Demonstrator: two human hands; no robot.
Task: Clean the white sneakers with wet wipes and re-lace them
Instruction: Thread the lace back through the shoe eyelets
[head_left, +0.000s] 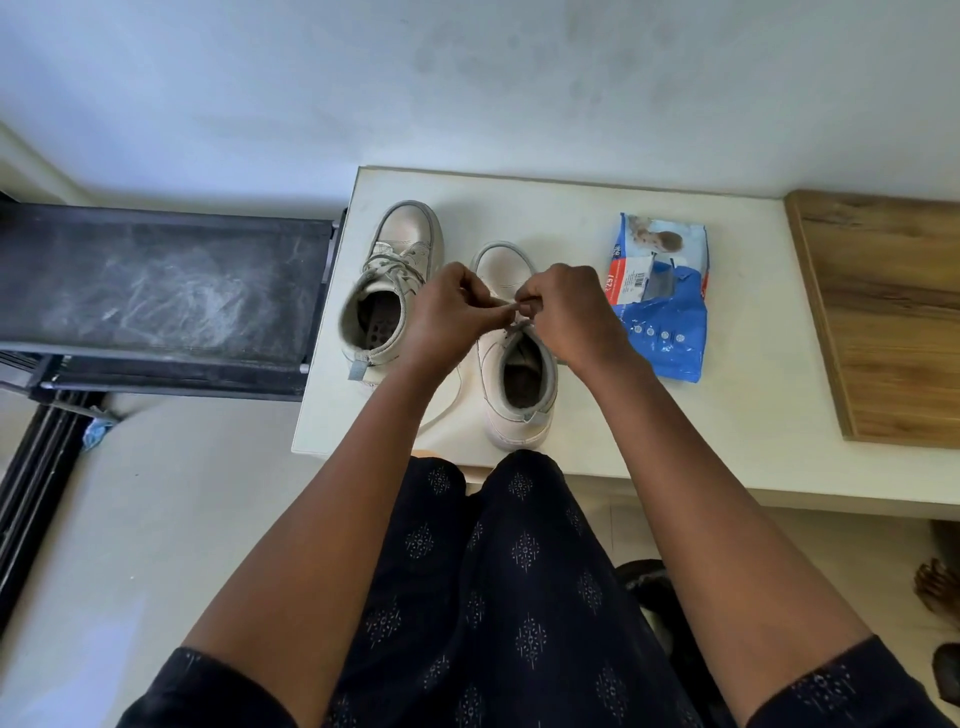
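Pinching the lace (519, 327) with left hand (449, 312) and right hand (563, 312) directly over the centre sneaker (501, 267) on the table (753, 374), likely holding knot tension; laced sneaker (410, 234) and wipes pack (660, 317) lying alongside, within reach.

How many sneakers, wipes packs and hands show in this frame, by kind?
Sneakers: 2
Wipes pack: 1
Hands: 2, both pinching a lace
Total: 5
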